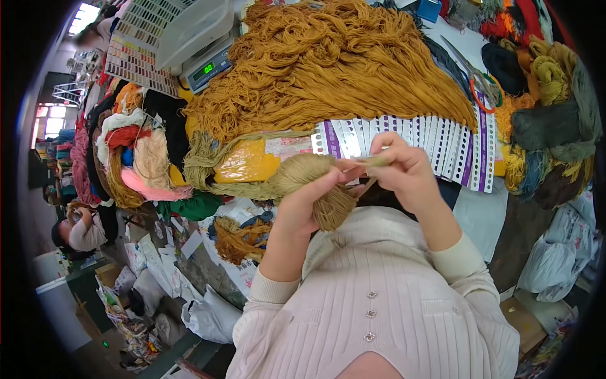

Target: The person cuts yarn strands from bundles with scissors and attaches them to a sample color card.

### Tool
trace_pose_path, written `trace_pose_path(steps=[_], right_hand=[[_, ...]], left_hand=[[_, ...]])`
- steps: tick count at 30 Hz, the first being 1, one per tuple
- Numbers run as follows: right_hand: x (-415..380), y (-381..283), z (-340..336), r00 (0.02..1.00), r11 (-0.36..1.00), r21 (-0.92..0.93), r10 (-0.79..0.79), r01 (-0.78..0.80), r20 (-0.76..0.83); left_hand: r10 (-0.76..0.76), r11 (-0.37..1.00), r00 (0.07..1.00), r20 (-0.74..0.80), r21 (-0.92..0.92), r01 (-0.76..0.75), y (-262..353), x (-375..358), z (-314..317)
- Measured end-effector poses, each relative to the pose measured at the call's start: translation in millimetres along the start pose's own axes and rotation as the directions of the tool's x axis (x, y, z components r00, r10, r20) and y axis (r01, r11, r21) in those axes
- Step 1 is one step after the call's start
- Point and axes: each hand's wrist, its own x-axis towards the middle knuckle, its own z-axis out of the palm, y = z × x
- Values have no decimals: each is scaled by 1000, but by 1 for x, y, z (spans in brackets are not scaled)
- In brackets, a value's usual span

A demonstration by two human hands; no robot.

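My left hand (pixel 301 207) is closed around a bundle of khaki yarn (pixel 315 183), held in front of my body above the table's near edge. My right hand (pixel 409 169) pinches a thin khaki strand at the bundle's right side, the fingertips of both hands close together. Behind the hands, a fan of white and purple cards with punched holes (pixel 410 142) lies along the front of a big heap of mustard-brown yarn (pixel 328 63). An olive skein (pixel 205 161) stretches left of the bundle beside a yellow plastic-wrapped package (pixel 246 161).
A digital scale (pixel 208 71) carrying a clear plastic tray (pixel 192 35) stands at the back left, near a colour sample chart (pixel 136 54). Orange-handled scissors (pixel 483 91) lie at the right. Mixed skeins (pixel 549 126) crowd the right edge. Another person (pixel 85 230) sits far left.
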Motion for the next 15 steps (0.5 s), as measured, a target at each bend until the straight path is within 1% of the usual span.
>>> trace_pose_path(steps=[1,2,3,4,5,6,7,8,9,10,11,12,13,14,15], right_hand=[[0,-9,-6,999,982,181,53,-54,13],[0,-15,-12,994,929,354,104,-110,35],[-2,-17,-21,996,823,560,89,-89,27],[-4,-19,-39,998,815,576,45,-57,34],[-11,-25,-58,993,783,622,59,20,-106],[-17,-37,-88,977,857,514,72,42,-200],[-17,-50,-127,980,906,417,4,81,-198],[-22,-70,-170,875,936,308,-2,172,-483],[-30,-94,-245,869,919,315,-55,236,-492],[-35,-124,-257,782,798,413,-111,438,-613],[-49,-142,-318,719,780,193,-409,595,-561],[-44,-162,-296,589,762,-23,-519,647,-619],[-33,-168,-285,597,745,-26,-555,667,-579],[-8,-155,-230,619,794,1,-473,608,-627],[19,-139,-167,630,834,34,-388,550,-673]], left_hand=[[64,998,996,-64,-13,-65,3,-2,-4],[126,991,984,-129,-23,-130,11,-5,-15],[186,980,963,-193,-28,-195,21,-10,-30],[346,937,918,-195,25,-348,32,-15,-76],[495,868,848,-189,77,-490,47,-23,-131],[665,744,589,-460,481,-464,66,-43,-162],[605,789,619,-501,271,-552,87,-76,-226],[500,834,526,-688,216,-508,103,-104,-261],[369,753,528,-765,-88,-652,119,-142,-317],[378,705,557,-739,-160,-691,129,-166,-322],[442,683,646,-622,-233,-692,136,-172,-299],[486,683,757,-438,-350,-641,139,-169,-270],[479,701,842,-247,-470,-536,135,-152,-240],[434,703,894,-110,-580,-412,124,-121,-207],[357,697,932,-60,-647,-309,113,-87,-180]])
